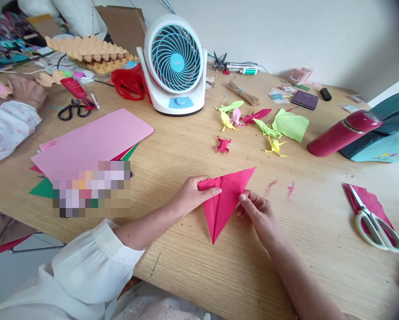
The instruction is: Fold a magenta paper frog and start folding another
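A: Hands?

B: Left hand [191, 195] pinches the upper left corner of the folded magenta paper [224, 202], thumb on top, fingers curled under and hidden. Right hand [257, 213] touches the paper's right edge with its fingertips, loosely curled; can't tell whether it really grips.

A: Paper where?

B: Flat on the wooden table [192, 146], between both hands, long point toward the person.

A: Around them?

B: Right of the right hand, white-handled scissors [374, 222] lie on a magenta scrap, partly covering it. Beyond the hands, a small red folded figure [223, 144] and a white fan [175, 66]. Left of the left hand, a pink sheet stack [92, 142], its near part blurred out. Another person's hand [27, 91] far left, arm cut off.
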A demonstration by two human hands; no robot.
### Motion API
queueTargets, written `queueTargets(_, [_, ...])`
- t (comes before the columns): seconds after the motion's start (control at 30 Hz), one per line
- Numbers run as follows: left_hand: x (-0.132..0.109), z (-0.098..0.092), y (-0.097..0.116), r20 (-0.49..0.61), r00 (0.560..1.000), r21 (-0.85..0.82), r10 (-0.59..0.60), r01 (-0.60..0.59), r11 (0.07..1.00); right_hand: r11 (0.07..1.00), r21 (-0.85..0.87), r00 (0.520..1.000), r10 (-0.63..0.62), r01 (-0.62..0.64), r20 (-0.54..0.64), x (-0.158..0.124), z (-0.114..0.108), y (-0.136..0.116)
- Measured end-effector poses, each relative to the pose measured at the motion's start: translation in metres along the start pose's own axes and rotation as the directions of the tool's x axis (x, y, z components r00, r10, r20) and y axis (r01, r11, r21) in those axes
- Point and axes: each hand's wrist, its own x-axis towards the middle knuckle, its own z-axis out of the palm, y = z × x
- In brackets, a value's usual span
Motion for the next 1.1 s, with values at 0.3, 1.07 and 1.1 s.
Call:
queueTargets(0.3, [0.003,-0.005,0.006,0.029,0.999,-0.133,0.028,-0.024,0.991,0.998,0.055,0.992,0.029,-0.036,0.125,-0.003,0.005,0.007])
queueTargets(1.07, [0.005,-0.013,0.006,0.143,0.986,-0.059,-0.083,0.092,0.994,0.987,-0.158,0.98,0.039,-0.007,0.196,-0.011,0.011,0.0])
queueTargets(1.1, [0.005,-0.012,0.005,0.133,0.988,-0.066,-0.083,0.092,0.994,0.985,-0.173,0.979,0.036,-0.002,0.199,-0.011,0.012,0.001])
